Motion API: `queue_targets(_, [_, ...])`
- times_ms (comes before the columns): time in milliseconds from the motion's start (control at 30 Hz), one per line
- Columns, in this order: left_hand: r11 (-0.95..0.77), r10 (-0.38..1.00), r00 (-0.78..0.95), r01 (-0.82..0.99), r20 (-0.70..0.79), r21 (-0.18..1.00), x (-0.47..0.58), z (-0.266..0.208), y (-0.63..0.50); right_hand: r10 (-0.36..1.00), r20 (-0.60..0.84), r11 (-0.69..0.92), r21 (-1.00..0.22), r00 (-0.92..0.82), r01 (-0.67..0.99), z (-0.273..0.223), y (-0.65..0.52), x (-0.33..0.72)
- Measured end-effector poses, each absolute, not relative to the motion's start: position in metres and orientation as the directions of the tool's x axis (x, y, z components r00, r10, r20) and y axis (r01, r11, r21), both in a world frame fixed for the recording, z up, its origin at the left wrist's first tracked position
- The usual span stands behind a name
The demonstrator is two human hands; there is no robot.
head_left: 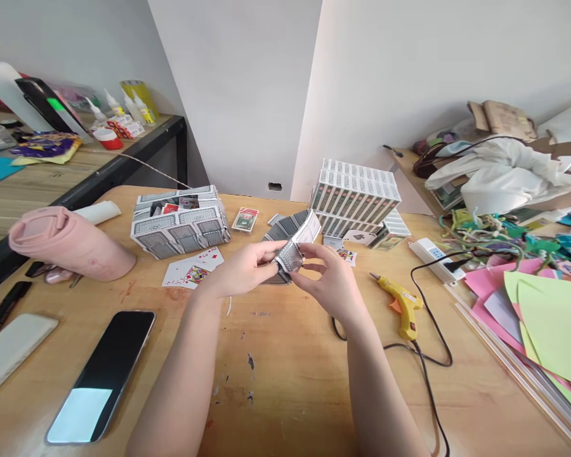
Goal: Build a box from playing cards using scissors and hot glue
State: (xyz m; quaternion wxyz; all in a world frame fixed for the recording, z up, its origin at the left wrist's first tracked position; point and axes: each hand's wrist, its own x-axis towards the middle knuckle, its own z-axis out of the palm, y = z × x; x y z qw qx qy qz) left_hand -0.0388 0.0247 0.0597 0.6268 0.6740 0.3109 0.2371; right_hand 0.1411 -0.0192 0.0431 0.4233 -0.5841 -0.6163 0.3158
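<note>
A strip of joined playing cards (292, 255), grey and patterned, is held up over the middle of the table and curves away at its far end. My left hand (247, 270) pinches its left edge between thumb and fingers. On the other side my right hand (327, 279) grips its right edge. More grey-backed cards (285, 230) fan out behind the strip. To the left stands a box built of playing cards (181, 222), with cards inside it. Loose face-up cards (190, 270) lie in front of that box, and a card pack (245, 219) sits beside it.
Stacked card packs (354, 197) rise behind my right hand. A yellow glue gun (402, 304) with a black cord lies at right, near a power strip (435, 259) and coloured paper (547, 317). A phone (105, 374) and pink tumbler (71, 244) are at left.
</note>
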Motion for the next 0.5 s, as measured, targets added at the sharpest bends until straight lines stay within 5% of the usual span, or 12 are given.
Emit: queue_targets(500, [0.021, 0.691, 0.714, 0.13, -0.108, 0.991, -0.0441, 0.0526, 0.0303, 0.99, 0.131, 0.085, -0.862, 0.058, 0.5, 0.0357, -0.0151, 0.136])
